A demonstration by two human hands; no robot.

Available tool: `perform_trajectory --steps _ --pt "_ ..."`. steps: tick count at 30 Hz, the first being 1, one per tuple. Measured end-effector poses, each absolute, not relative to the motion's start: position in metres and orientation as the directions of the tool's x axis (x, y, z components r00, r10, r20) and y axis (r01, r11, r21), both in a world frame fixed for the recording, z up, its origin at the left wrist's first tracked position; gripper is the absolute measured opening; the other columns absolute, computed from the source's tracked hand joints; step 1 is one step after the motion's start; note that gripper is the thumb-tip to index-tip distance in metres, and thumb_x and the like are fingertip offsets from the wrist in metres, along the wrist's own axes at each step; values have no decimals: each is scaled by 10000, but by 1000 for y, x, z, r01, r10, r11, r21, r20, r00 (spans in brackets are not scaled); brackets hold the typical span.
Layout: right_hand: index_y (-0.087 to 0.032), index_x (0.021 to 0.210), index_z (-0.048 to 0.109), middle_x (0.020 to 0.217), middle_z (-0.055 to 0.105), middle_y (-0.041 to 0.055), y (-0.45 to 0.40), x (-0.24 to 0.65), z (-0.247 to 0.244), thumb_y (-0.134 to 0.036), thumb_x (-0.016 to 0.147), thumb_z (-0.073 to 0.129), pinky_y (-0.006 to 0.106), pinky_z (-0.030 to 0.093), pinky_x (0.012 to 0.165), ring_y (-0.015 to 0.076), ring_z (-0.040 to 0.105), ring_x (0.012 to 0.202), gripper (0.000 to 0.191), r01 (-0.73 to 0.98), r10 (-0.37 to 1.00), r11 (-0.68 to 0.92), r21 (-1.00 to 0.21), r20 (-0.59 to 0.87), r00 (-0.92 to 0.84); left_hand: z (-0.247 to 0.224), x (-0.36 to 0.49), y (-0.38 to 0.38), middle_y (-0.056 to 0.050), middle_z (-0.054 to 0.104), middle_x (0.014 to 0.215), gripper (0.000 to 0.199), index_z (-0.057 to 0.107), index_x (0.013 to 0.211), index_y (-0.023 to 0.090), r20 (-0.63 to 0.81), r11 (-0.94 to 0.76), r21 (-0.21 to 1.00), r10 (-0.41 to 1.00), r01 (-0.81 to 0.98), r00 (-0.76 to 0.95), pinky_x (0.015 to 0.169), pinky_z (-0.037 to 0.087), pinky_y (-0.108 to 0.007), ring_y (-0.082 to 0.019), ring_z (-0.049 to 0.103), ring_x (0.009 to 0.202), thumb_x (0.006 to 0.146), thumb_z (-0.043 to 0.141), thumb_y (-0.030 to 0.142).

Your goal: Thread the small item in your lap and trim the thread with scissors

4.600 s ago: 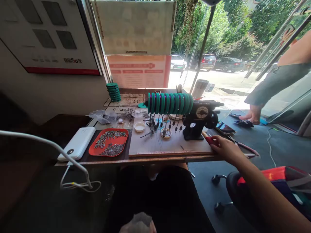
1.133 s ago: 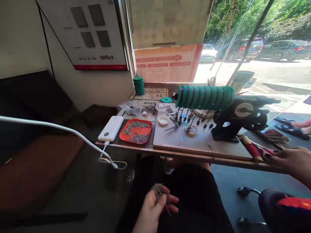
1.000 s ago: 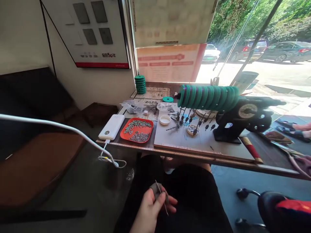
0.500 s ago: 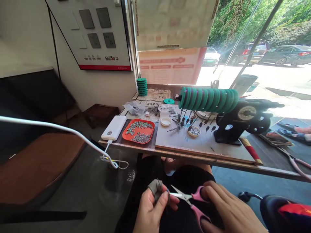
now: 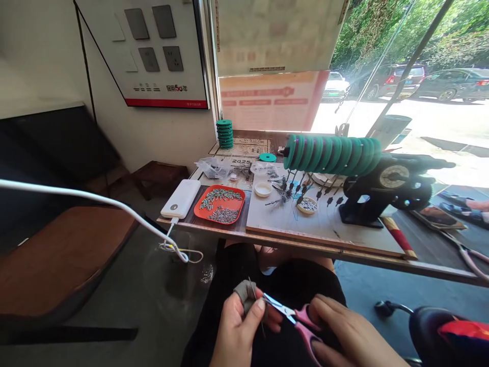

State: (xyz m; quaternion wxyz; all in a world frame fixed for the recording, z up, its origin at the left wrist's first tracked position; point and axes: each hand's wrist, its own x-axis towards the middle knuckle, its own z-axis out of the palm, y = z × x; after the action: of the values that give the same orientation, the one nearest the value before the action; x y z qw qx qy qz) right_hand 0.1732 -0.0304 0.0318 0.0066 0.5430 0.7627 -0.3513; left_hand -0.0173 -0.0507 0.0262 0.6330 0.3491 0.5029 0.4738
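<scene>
Low over the lap, my left hand (image 5: 240, 329) pinches a thin dark strand (image 5: 250, 285), like a fine wire, between thumb and index finger. Grey wrapping (image 5: 243, 292) covers part of a finger on this hand. My right hand (image 5: 342, 323) has its fingers through the pink handles of small scissors (image 5: 287, 311). The blades are together, with their tips right at my left thumb and fingertip. Whatever lies between the fingertips is too small to make out.
On the table stand an orange tray (image 5: 198, 211) of small metal parts, a white power bank (image 5: 181, 199), a shallow dish of beads (image 5: 307, 205) and a black machine (image 5: 362, 206) bearing green discs (image 5: 332, 154). A white cable (image 5: 95, 196) hangs at the left.
The scissor blades have closed at my left fingertips, and the handles have come together with my right hand. The small blue bit at the fingertips no longer shows.
</scene>
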Motion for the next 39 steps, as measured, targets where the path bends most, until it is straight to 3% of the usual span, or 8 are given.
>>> perform_trajectory --steps 3,12,15,20,26,39 --pt "-137 758 524 794 537 -14 -29 170 39 -427 714 431 45 260 587 -58 384 630 308 849 797 82 -522 -477 -370 25 -18 -51 -39 632 659 165 483 831 136 -285 281 939 959 -197 13 641 454 -260 -136 577 604 809 511 297" --pt "-156 749 534 777 539 -17 -24 172 51 -425 732 422 51 258 586 -51 396 638 292 845 836 122 -521 -405 -370 25 -24 -51 -82 645 727 207 524 853 126 -215 215 969 977 125 -7 697 456 -293 -170 598 672 833 458 321" --pt "-150 730 525 767 535 -19 -26 173 47 -408 723 446 49 244 581 -52 393 635 270 841 840 112 -529 -401 -365 25 -24 -51 -84 642 736 209 520 852 126 -211 210 970 977 122 -3 695 460 -290 -169 598 678 837 449 322" --pt "-119 656 490 677 504 -19 -29 173 34 -378 713 480 73 195 549 -50 337 573 266 813 911 171 -557 -225 -345 27 -22 -52 -59 638 706 215 527 831 135 -192 194 978 981 73 -39 657 465 -262 -152 593 642 818 473 342" --pt "-117 655 492 684 512 -20 -30 174 32 -369 711 487 69 195 552 -52 332 573 258 829 926 179 -530 -195 -325 30 -18 -51 -46 637 659 192 538 797 135 -184 187 982 978 22 -101 623 465 -244 -144 588 603 792 506 324" --pt "-170 767 510 827 521 -22 -22 167 60 -418 717 431 49 215 617 -47 375 679 265 871 797 -2 -491 -527 -295 31 -21 -52 -51 639 681 177 524 821 130 -214 217 974 976 64 -49 653 459 -258 -145 586 631 808 471 298"
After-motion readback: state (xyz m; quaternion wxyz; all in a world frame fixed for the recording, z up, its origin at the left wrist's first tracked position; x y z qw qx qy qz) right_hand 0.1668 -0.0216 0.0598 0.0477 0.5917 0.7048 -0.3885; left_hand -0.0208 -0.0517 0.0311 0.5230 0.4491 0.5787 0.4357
